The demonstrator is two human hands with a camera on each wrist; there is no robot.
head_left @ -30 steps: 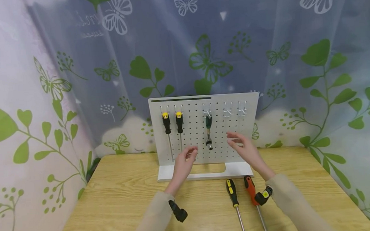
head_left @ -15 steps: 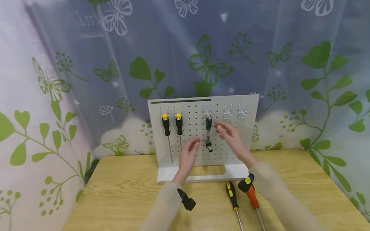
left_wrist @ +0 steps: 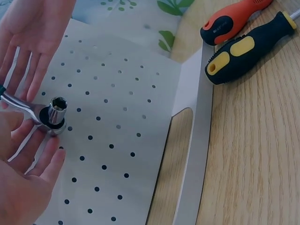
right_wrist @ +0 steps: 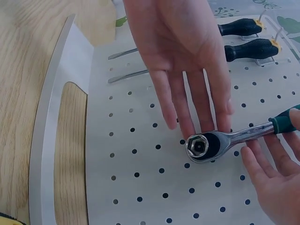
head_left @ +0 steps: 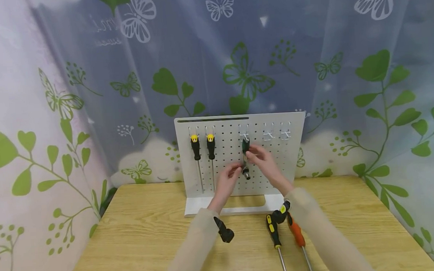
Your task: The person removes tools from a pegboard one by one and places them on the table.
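A ratchet wrench (head_left: pixel 245 154) with a green handle and a chrome socket hangs from a clear hook on the white pegboard (head_left: pixel 225 151). My right hand (head_left: pixel 265 162) is at its handle; in the right wrist view the thumb lies over the green handle (right_wrist: pixel 282 123) with fingers behind it. My left hand (head_left: pixel 227 182) is by the ratchet head (right_wrist: pixel 200 146); its fingers are nearly straight and reach behind the head, palm toward the camera. Whether the left fingertips touch the metal is hard to tell.
Two black screwdrivers with yellow ends, one (head_left: pixel 195 147) left of the other (head_left: pixel 211 146), hang on the board. Two clear hooks (head_left: pixel 268 134) are at its right. A black-yellow screwdriver (head_left: pixel 272 230) and an orange one (head_left: pixel 297 232) lie on the wooden table (head_left: pixel 144 233).
My right hand has moved left to the wrench handle and taken hold of it. My left hand has moved right and slightly up toward the ratchet head. The wrench still hangs in its place.
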